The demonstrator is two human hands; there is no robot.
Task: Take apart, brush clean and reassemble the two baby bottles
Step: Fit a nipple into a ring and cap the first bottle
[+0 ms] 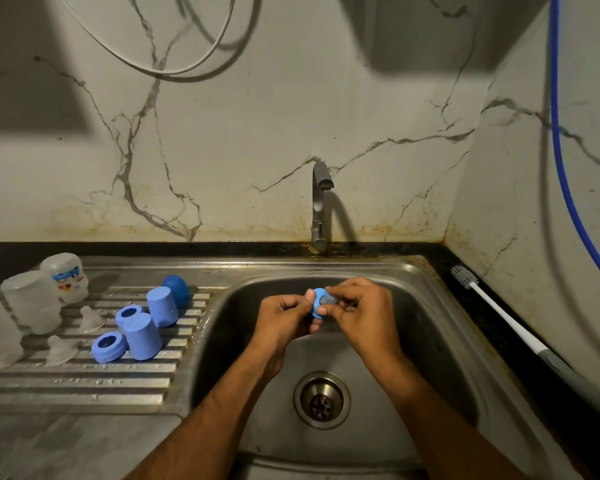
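Over the sink, the left hand grips the blue collar ring with its opening facing right, where the right hand pinches the clear teat seated in it.

Head camera looks down, close over the sink.

Brushed steel sink, matt blue plastic caps, frosted bottles
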